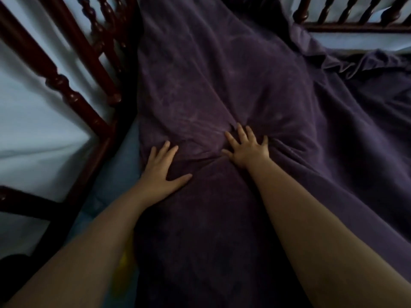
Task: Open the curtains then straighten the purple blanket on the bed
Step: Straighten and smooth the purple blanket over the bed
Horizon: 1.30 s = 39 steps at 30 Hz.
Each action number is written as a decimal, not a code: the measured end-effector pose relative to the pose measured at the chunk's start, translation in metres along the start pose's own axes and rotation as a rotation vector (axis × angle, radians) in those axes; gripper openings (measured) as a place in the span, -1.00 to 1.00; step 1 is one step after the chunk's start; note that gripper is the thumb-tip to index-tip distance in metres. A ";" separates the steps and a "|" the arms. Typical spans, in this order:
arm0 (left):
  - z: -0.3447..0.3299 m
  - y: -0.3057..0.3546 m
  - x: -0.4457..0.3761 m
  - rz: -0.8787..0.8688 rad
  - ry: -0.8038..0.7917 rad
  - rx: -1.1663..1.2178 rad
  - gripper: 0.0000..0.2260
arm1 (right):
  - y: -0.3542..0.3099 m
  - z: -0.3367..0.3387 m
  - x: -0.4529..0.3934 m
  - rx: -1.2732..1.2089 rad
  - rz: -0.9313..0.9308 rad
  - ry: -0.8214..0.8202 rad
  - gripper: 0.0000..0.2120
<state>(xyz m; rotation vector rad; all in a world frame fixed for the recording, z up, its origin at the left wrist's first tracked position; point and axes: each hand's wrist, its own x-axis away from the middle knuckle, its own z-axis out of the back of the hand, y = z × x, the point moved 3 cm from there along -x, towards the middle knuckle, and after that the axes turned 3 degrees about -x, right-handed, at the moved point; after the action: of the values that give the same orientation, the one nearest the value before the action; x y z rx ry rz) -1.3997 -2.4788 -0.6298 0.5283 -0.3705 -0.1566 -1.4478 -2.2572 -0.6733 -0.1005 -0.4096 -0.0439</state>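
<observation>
left hand (163,170): open, palm down, fingers spread, thumb out; presses on the purple blanket near its left edge, lower centre of frame.
right hand (245,147): also open and flat, fingers splayed; presses on the blanket at centre of frame, up and right of the left hand; near it, not touching.
purple blanket (211,74): on the bed, running from bottom of frame to top centre; fairly smooth in the upper middle, bunched in folds at right and upper right.
creases (222,138): fanning out from under the right hand; likely fabric gathered by palm pressure.
why flat palms: probably for sweeping, not lifting; wide contact to push wrinkles outward without pinching in new ones.
worktop (111,178): the bed; bare blue strip left of the blanket edge, between blanket and rail.
wooden rail (66,92): dark turned spindles, left and upper left; a second run at upper right.
pale fabric (33,107): behind the left rail; cannot tell whether curtain or wall.
curtains: not made out; dim light.
yellow patch (125,261): blurred, lower left beside the left forearm; unidentifiable.
step (judgement): smoothing phase, part done; right-side folds not yet flattened.
next (judgement): calls for an outward sweep to the right, maybe a tug at the bunched edge.
risk: shifting wrinkles around instead of clearing them.
</observation>
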 end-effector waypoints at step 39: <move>-0.098 0.095 0.406 0.325 0.094 1.216 -0.67 | 0.047 -0.160 0.553 0.239 0.060 -0.015 -0.06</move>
<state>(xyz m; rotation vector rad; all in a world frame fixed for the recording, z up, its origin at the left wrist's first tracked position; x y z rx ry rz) -0.9829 -2.4500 -0.5355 1.6511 -0.4299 0.4484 -0.8749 -2.2397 -0.6024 0.1222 -0.4234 0.0651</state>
